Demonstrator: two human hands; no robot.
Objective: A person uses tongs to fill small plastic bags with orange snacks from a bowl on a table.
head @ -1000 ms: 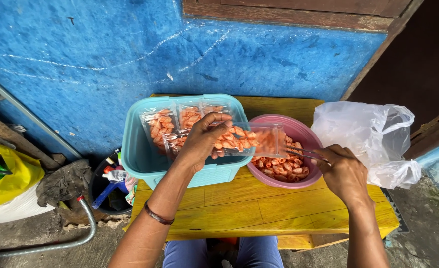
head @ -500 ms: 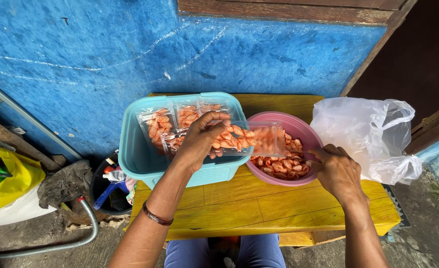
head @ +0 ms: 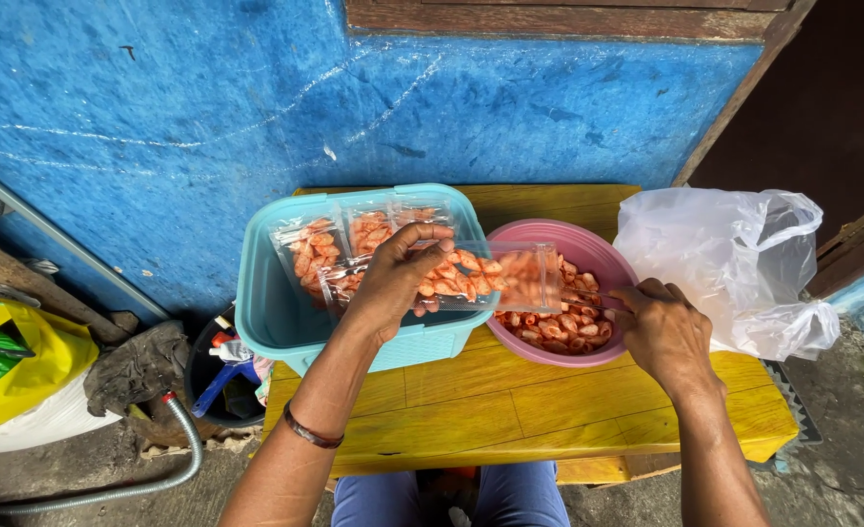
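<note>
backdrop: blue painted wall (head: pixel 256 107), wood frame at 12 o'clock, dark doorway at 2 o'clock.
surface: yellow wooden table (head: pixel 510 400), person seated at 6 o'clock, blue trousers showing under it.
left hand (head: pixel 393 283): fingers clamped on a clear pouch (head: pixel 481 278), held level over the gap between tub and bowl, mouth pointing to 3 o'clock. Pouch is part full of orange-pink snack pieces.
right hand (head: pixel 661 332): fingers closed around a thin metal tool (head: pixel 593 303), likely tongs or a fork, can't tell which. Tip is down in the bowl, just beside the pouch mouth.
bowl (head: pixel 588 256): pink, at 3 o'clock of the tub, holds loose snack pieces (head: pixel 563 327).
tub (head: pixel 276 303): teal, at 9 o'clock of the bowl, filled pouches (head: pixel 344 239) stacked inside.
bag (head: pixel 734 268): white plastic, at 3 o'clock on the table edge, untouched.
change: vs a second ago the right hand has shifted in toward the bowl and the tool sits lower among the pieces; the pouch has barely moved.
read: looks like another pick-up for the same pouch, filling not finished.
floor, 9 o'clock: yellow sack (head: pixel 17 361), grey hose (head: pixel 110 478), black bucket (head: pixel 207 376).
</note>
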